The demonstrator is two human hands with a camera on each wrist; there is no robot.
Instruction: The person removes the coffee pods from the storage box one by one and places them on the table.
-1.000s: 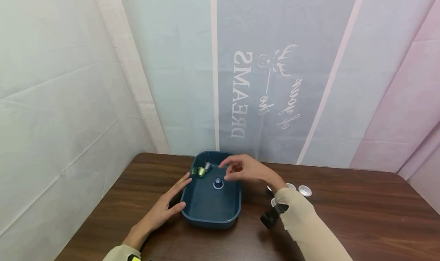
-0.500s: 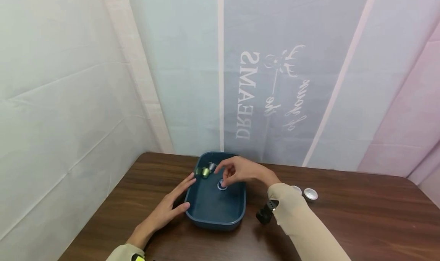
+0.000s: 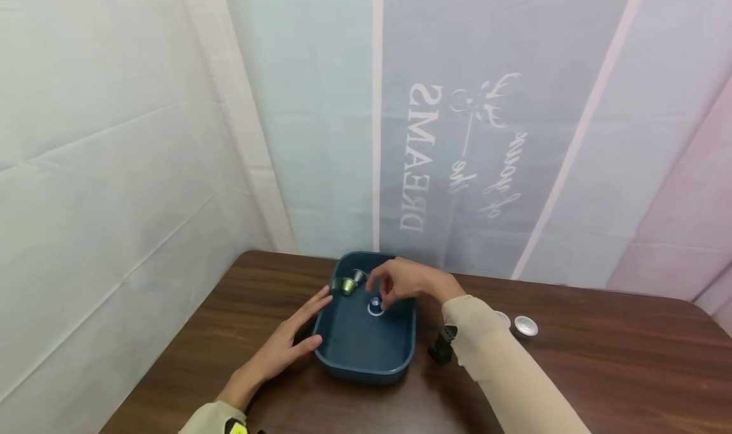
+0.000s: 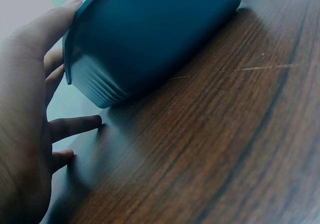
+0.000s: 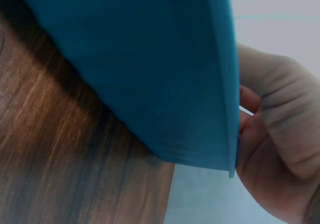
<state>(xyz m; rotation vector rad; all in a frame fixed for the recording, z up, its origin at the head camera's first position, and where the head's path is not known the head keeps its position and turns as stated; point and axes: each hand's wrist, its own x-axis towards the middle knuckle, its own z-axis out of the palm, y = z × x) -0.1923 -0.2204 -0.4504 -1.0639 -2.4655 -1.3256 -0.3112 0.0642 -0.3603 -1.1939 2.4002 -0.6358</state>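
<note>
The left hand [image 3: 281, 345] lies spread against the tray [image 3: 364, 343]. The right hand [image 3: 405, 278] bends beside a blue capsule [image 3: 374, 302], whether pinching I can't tell

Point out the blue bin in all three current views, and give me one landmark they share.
Head: the blue bin sits low, near the middle, its inside showing.
Left wrist: the blue bin fills the upper middle, outer wall showing, cut off by the top edge.
Right wrist: the blue bin spans top left to centre, outer wall showing, also cut off at the top.
Shared landmark: the brown wooden table beneath it.
</note>
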